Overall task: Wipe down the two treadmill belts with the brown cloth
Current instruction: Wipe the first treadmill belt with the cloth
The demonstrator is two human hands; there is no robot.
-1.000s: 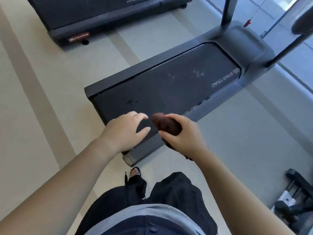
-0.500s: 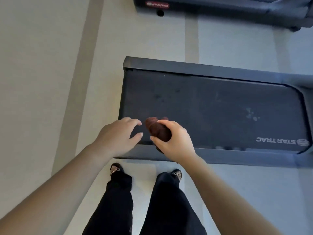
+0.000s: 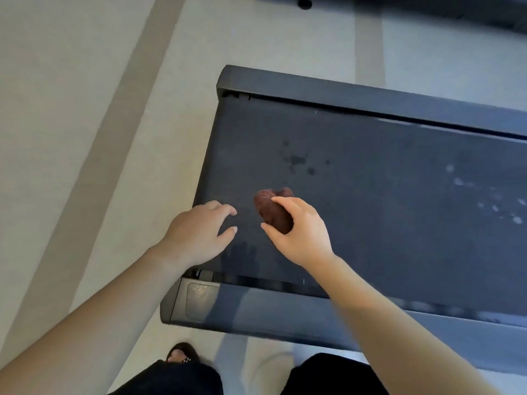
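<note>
Two hands hover over the spotted treadmill belt (image 3: 370, 195): right hand (image 3: 299, 235) gripping the bunched brown cloth (image 3: 273, 212), left hand (image 3: 196, 235) open-fingered and empty, second treadmill (image 3: 399, 7) beyond.

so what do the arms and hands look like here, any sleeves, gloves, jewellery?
Both arms are bare as far as the frame shows: no sleeves visible. Left hand and right hand are ungloved, with no rings, watch or bracelets visible. Nails look short and unpainted.

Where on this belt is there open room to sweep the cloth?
Open: the belt right of the right hand, across the dark spots to the pale marks. Crowded: the near-left corner, where the left hand sits beside the brown cloth.
</note>
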